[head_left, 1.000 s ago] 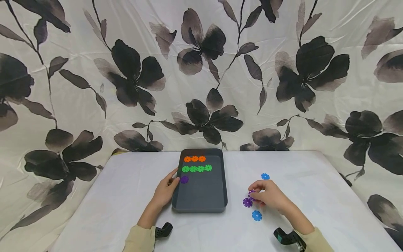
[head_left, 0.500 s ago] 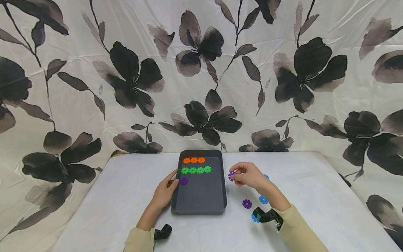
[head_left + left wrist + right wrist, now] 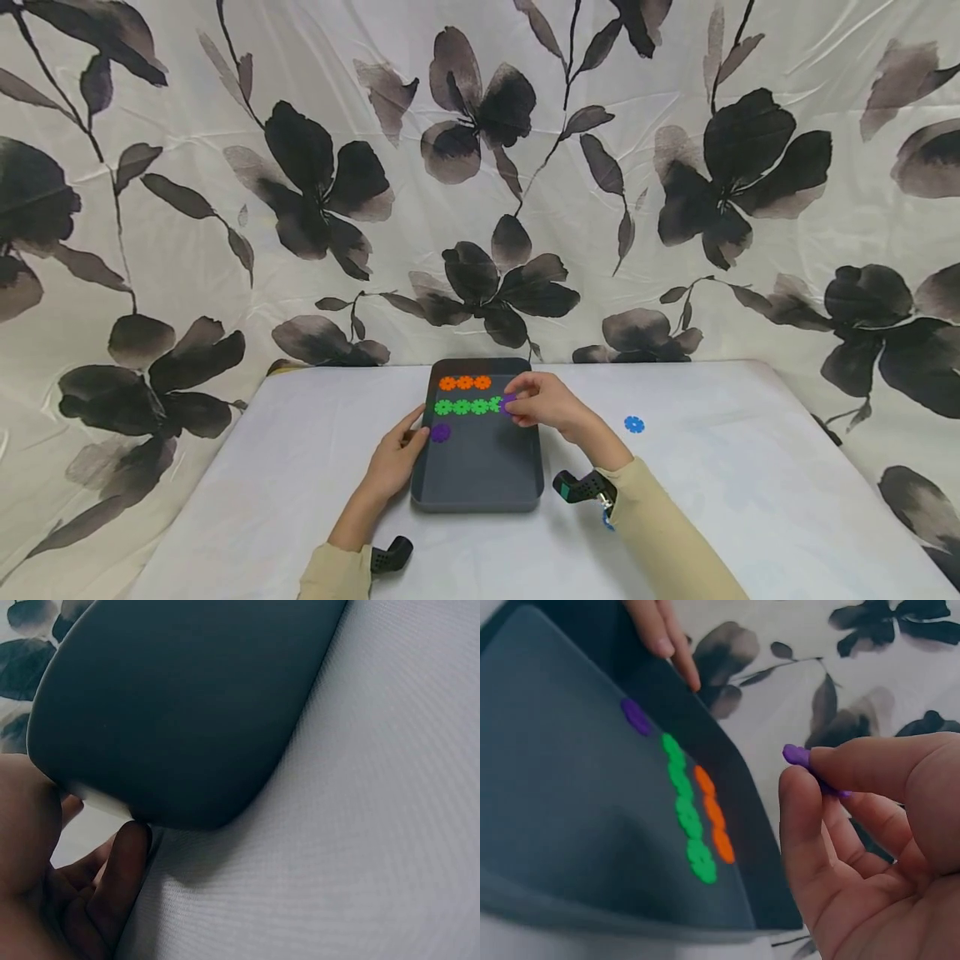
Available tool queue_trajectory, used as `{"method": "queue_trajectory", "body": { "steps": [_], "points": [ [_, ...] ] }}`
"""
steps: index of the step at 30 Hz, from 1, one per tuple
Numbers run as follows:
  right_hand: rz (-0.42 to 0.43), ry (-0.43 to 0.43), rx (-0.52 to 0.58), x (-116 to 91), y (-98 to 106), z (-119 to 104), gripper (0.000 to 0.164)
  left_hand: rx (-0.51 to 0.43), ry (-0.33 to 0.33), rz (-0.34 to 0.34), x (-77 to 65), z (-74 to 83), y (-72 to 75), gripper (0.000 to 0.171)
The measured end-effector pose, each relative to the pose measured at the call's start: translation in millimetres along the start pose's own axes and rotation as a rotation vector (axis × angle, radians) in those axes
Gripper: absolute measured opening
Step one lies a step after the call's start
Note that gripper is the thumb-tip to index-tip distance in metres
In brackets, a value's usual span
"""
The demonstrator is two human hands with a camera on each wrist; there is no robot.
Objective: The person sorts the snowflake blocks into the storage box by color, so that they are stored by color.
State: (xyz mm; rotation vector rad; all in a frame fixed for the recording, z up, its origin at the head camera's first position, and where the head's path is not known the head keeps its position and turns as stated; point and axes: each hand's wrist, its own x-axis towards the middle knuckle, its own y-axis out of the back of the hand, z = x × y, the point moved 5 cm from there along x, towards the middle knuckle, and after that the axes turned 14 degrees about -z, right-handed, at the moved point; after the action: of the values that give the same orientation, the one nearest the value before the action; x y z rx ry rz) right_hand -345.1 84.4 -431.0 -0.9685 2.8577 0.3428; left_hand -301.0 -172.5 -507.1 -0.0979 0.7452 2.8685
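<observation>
The dark grey tray [image 3: 480, 479] lies on the white table. My left hand [image 3: 393, 454] holds its left side, thumb at the rim; the left wrist view shows fingers curled at the outer wall of the tray [image 3: 180, 712]. Over the tray's right side, my right hand [image 3: 551, 404] pinches a purple flower-shaped disc [image 3: 798, 755] between thumb and fingertips. Inside the tray is a row of orange discs [image 3: 465, 382], then a row of several green discs [image 3: 461, 407]. A single purple disc [image 3: 440, 432] lies below the green row, near my left thumb.
On the table [image 3: 720, 483] right of the tray lies a blue disc [image 3: 634, 424]. Another blue disc [image 3: 607, 522] is mostly hidden by my right wrist camera [image 3: 577, 487]. Behind the table hangs a floral cloth [image 3: 480, 192].
My right hand has lifted a purple disc off the table and carried it left, over the tray. The right forearm now covers discs on the table. My left hand stays on the tray.
</observation>
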Motion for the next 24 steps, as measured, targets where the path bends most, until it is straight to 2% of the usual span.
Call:
{"method": "queue_trajectory", "body": {
  "steps": [6,14,24],
  "points": [
    [0.002,0.004,0.050,20.6,-12.3,4.2,0.023,0.003,0.003,0.012,-0.8,-1.4,0.5,0.049],
    [-0.045,-0.030,0.133,41.2,-27.1,20.6,0.026,0.035,0.002,0.019,2.4,-3.4,0.5,0.051],
    [-0.071,-0.063,0.170,54.1,-40.7,38.7,0.026,0.030,0.018,0.019,0.8,-2.0,0.7,0.050]
  ]
}}
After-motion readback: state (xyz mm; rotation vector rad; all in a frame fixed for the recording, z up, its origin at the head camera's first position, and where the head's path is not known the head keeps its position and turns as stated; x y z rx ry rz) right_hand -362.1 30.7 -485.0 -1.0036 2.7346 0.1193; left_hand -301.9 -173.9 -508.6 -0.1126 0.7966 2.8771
